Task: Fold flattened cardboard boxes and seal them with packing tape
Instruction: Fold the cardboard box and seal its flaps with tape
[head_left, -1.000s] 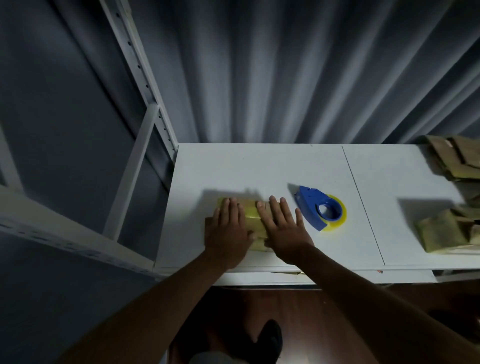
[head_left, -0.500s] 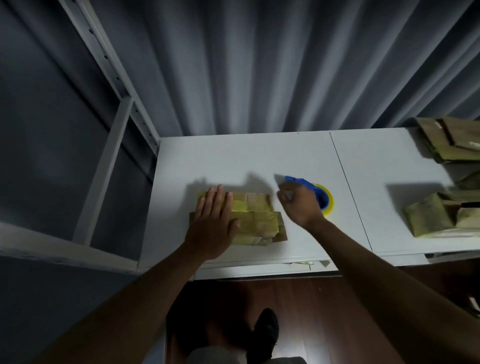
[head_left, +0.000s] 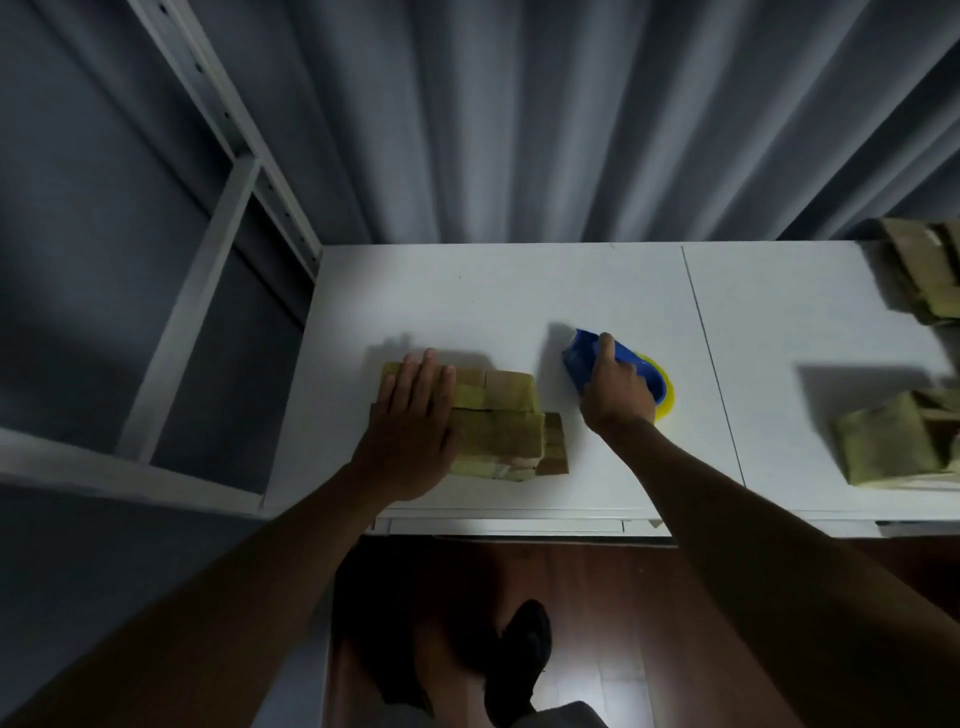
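A small folded cardboard box (head_left: 501, 423), tan with yellowish tape across it, lies on the white table (head_left: 519, 291) near the front edge. My left hand (head_left: 415, 421) rests flat on the box's left part, fingers spread, pinning it down. To the right sits a blue tape dispenser (head_left: 579, 358) with a yellow roll (head_left: 665, 397). My right hand (head_left: 615, 395) is wrapped over the dispenser's top, covering most of its handle.
More cardboard boxes lie at the right: one (head_left: 893, 447) near the front edge, a stack (head_left: 924, 270) at the back corner. A white shelf frame (head_left: 228, 218) stands at the left, a grey curtain behind. My shoe (head_left: 519, 660) shows on the wooden floor.
My right hand left the box, moved right and closed over the tape dispenser. My left hand stayed pressed on the box. The camera view shifted slightly.
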